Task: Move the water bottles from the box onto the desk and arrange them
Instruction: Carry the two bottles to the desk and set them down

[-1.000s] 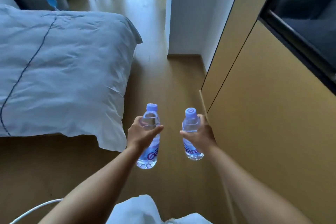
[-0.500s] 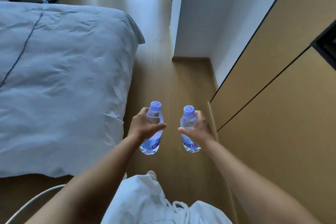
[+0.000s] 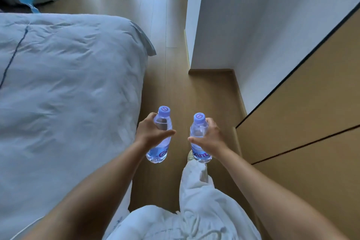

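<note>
I carry two small clear water bottles with lilac caps, upright, out in front of me above the wooden floor. My left hand (image 3: 149, 134) is wrapped around the middle of the left bottle (image 3: 158, 153). The right bottle (image 3: 198, 125), with a purple label low on its side, is gripped by my right hand (image 3: 211, 139). The two bottles are held apart, about a hand's width between them. Neither the box nor the desk is in view.
A bed with a rumpled white duvet (image 3: 68, 93) fills the left. Tan cabinet fronts (image 3: 311, 113) and a white wall corner (image 3: 224, 25) close the right. A narrow strip of wooden floor (image 3: 165, 64) runs ahead between them. My white trousers (image 3: 196, 200) show below.
The view has tipped downward and moved forward along the aisle; the bed is now closer on the left and my leg steps into view. Both hands keep the same grip on the bottles.
</note>
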Demonstrator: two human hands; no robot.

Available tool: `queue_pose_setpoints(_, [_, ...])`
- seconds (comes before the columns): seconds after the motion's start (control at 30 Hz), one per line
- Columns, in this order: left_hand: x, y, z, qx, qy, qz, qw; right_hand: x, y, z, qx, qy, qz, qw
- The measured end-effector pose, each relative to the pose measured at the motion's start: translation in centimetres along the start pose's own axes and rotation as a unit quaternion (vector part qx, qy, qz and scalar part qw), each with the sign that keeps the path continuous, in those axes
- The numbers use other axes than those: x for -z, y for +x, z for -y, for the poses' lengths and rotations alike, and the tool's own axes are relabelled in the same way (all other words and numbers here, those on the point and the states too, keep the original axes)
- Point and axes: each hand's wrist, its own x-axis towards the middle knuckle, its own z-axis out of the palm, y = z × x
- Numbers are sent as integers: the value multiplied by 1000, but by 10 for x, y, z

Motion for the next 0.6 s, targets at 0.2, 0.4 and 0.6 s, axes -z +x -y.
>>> queue_pose_setpoints(0.2, [-6,131,-48,-7,2,2,1000,23,140,22,22,15,27,999])
queue_pose_setpoints(0.4, [1,243,-89,43,-63,-42,996,50,268,53,8,64,-7,998])
queue_pose_setpoints(0.6, [22,325,-119,64,-158,-169,971,72,380,106,37,45,9,998])
